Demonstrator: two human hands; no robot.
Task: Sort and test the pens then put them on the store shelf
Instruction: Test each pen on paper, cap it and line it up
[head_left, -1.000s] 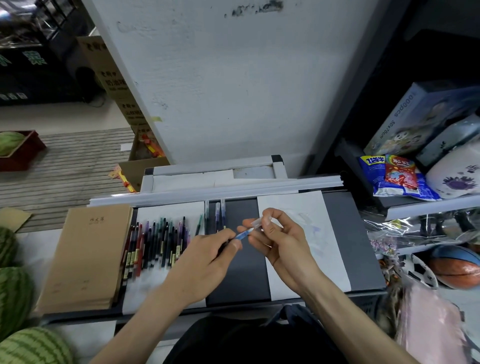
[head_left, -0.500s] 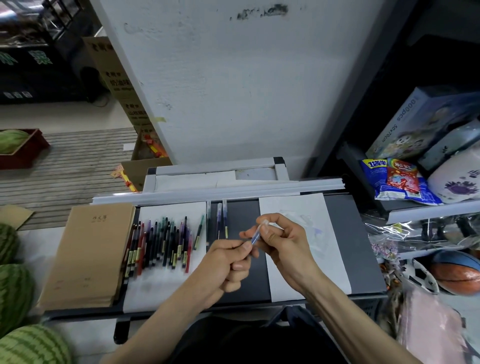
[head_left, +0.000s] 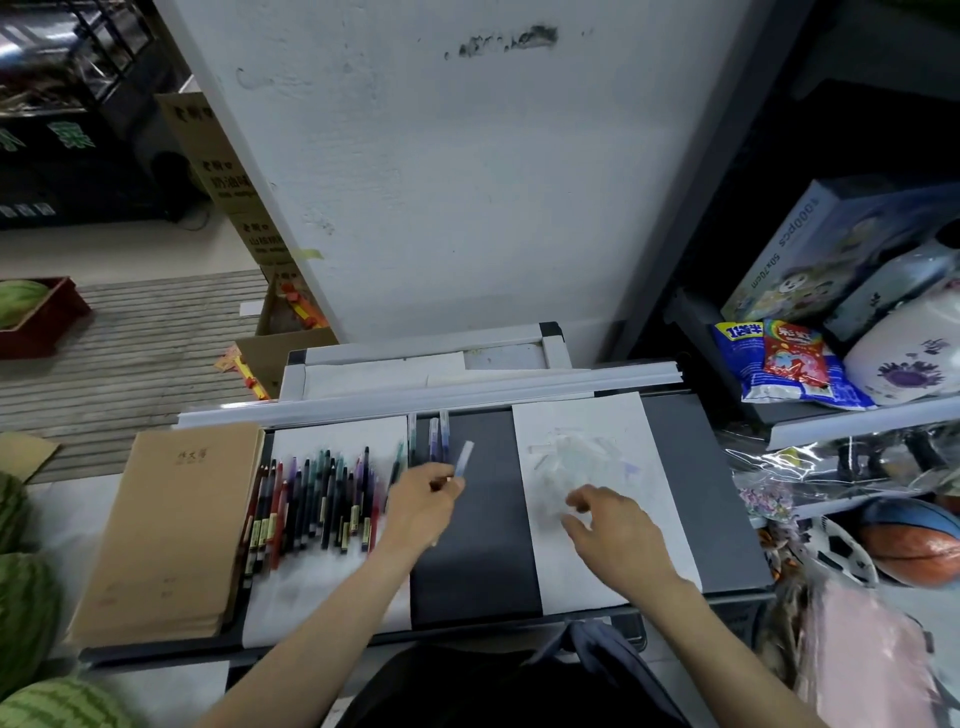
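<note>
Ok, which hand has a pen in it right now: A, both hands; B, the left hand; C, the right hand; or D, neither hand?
B: the left hand pinches the pen over the dark surface, while the right hand hovers above the white sheet with loose fingers and holds nothing.

Brown notebooks (head_left: 171, 530) lie beside watermelons (head_left: 26, 613); a basketball (head_left: 914, 545) sits far right

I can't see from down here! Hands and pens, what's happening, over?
Left hand pinches one pen. Right hand open over white paper. Nothing in the way.
</note>
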